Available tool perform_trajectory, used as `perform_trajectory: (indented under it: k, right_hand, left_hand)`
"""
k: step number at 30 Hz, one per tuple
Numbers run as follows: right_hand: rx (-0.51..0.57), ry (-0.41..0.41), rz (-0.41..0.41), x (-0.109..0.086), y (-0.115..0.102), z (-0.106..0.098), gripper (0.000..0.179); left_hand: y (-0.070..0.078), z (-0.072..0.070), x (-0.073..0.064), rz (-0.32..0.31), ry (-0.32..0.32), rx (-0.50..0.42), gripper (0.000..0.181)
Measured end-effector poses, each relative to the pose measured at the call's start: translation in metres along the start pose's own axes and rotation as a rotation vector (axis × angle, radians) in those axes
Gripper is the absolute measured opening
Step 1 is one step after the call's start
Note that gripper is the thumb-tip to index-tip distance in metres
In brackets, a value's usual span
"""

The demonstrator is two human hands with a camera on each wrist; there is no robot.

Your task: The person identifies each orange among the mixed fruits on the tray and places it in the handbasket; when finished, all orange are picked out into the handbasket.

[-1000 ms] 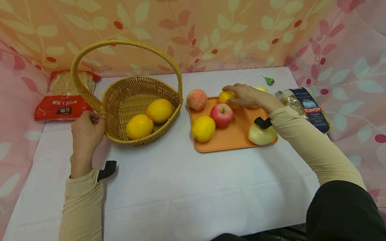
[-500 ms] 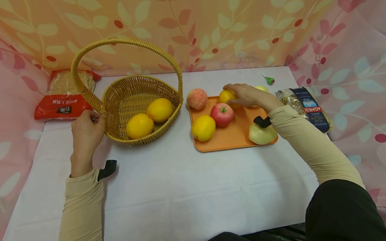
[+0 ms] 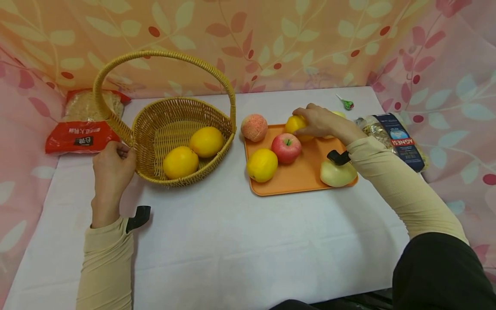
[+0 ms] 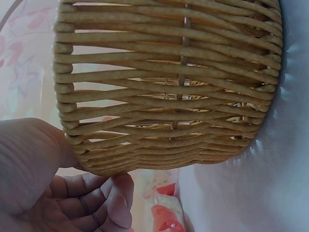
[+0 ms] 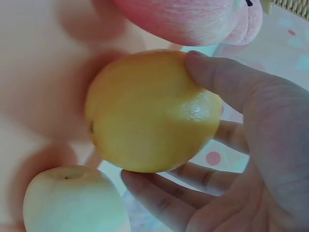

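Observation:
My left hand (image 3: 114,165) pinches the left rim of the wicker basket (image 3: 141,146), its weave (image 4: 164,92) filling the left wrist view. Two yellow lemons (image 3: 207,142) lie inside that basket. Over the far side of the orange tray (image 3: 294,183), my right hand (image 3: 325,122) grips another yellow lemon (image 5: 149,111), thumb on one side and fingers on the other. A red apple (image 3: 286,148) sits just in front of it, with a further lemon (image 3: 262,165) at the tray's near left. A pale pear (image 5: 72,203) shows beside the held lemon in the right wrist view.
A peach-coloured ball-like fruit (image 3: 254,127) is at the tray's far left corner, and a pale green fruit (image 3: 337,174) at its near right. Beyond lie a lollipop (image 3: 346,103), an Agnesi pasta bag (image 3: 399,140) and a red food bag (image 3: 81,135) behind the basket.
My right hand has shifted slightly to the right and up, and the lemon in it has moved a little to the right. My left hand stays on the basket rim.

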State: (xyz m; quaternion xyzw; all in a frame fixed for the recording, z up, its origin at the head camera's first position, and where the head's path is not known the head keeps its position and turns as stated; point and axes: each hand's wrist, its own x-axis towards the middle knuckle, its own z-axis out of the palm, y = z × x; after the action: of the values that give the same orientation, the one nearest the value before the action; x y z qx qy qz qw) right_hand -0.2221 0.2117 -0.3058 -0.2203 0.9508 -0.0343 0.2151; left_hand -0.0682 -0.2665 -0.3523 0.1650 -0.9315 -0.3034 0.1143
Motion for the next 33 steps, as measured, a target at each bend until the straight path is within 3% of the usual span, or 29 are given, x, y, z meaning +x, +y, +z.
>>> perform_trajectory:
  k: [5, 12, 20, 33]
  right_hand:
    - [0.018, 0.136, -0.004, -0.005, -0.001, -0.002, 0.068]
    - [0.085, 0.359, -0.093, -0.014, -0.014, -0.012, 0.065]
    - [0.180, 0.399, -0.141, -0.027, -0.044, -0.023, 0.070]
    - [0.219, 0.596, -0.502, -0.043, -0.096, -0.017, 0.065]
  left_hand:
    - [0.000, 0.000, 0.000, -0.020, -0.025, -0.001, 0.033]
    - [0.000, 0.000, -0.001, -0.024, -0.026, -0.004, 0.033]
    - [0.000, 0.001, -0.001, -0.019, -0.024, -0.006, 0.033]
    - [0.000, 0.001, 0.000, -0.018, -0.022, -0.007, 0.033]
